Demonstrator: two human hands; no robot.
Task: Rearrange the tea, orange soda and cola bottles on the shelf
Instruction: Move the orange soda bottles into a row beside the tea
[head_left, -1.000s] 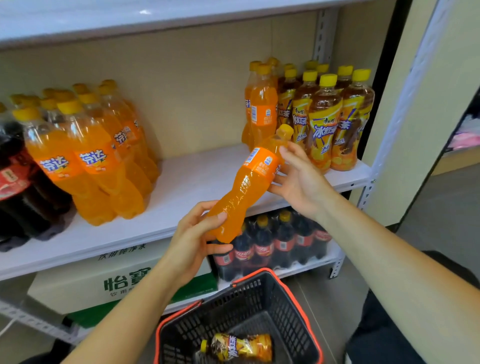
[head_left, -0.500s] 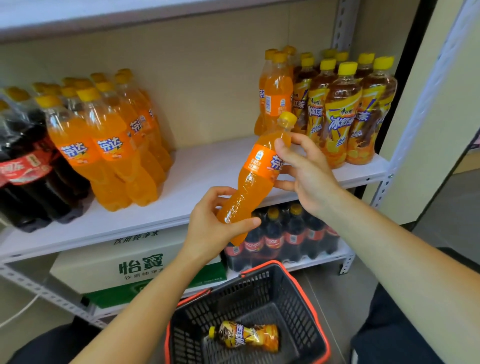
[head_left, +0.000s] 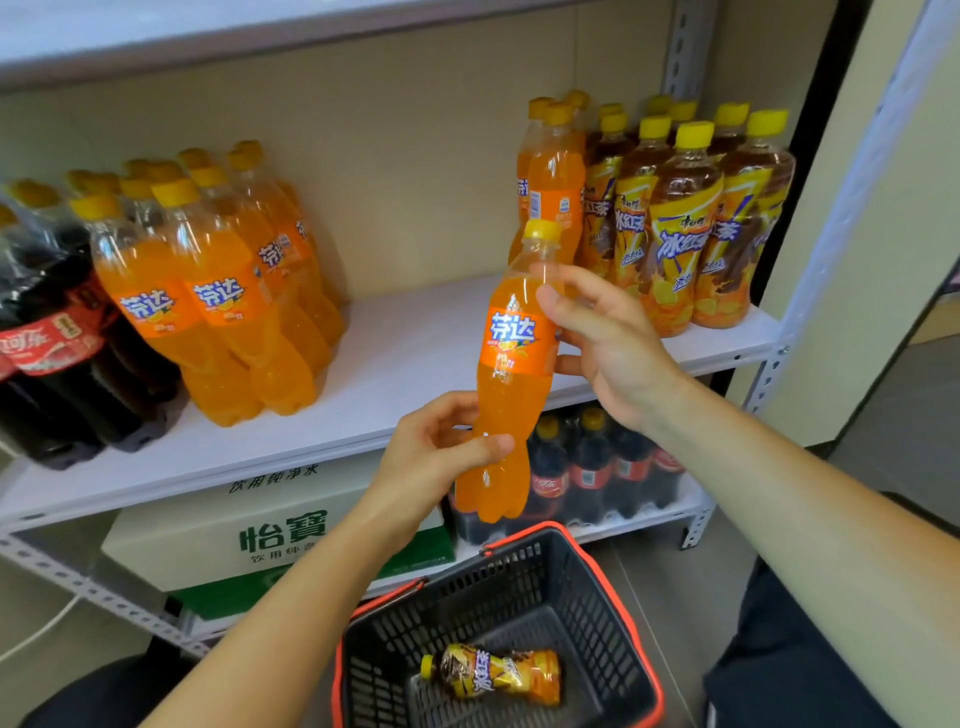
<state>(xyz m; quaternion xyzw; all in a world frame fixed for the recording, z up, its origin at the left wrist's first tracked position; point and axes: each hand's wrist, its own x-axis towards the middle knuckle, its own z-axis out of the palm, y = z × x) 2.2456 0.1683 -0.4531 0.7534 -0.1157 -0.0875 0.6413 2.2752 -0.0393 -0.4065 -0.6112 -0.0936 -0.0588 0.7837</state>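
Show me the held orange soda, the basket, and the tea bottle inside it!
orange soda bottle (head_left: 511, 338), head view, on its label.
basket (head_left: 493, 584), head view, on its back wall.
tea bottle (head_left: 493, 675), head view, on its label.

Views: one, a wide-angle camera worn on the person's head.
Position: in front of the shelving, higher than the middle shelf (head_left: 415, 353), whose top surface shows.
Direction: forward and down, rolled a little, so the shelf edges rise toward the right.
Upper edge: the top board (head_left: 208, 36) crosses it.
Nearness: close. Both forearms enter from the bottom, and the left hand (head_left: 431, 457) and right hand (head_left: 613, 348) hold the orange soda bottle (head_left: 511, 364) near frame centre.
Lower edge: steeply down into the basket (head_left: 498, 587).
Distortion: the front post (head_left: 878, 135) leans inward.
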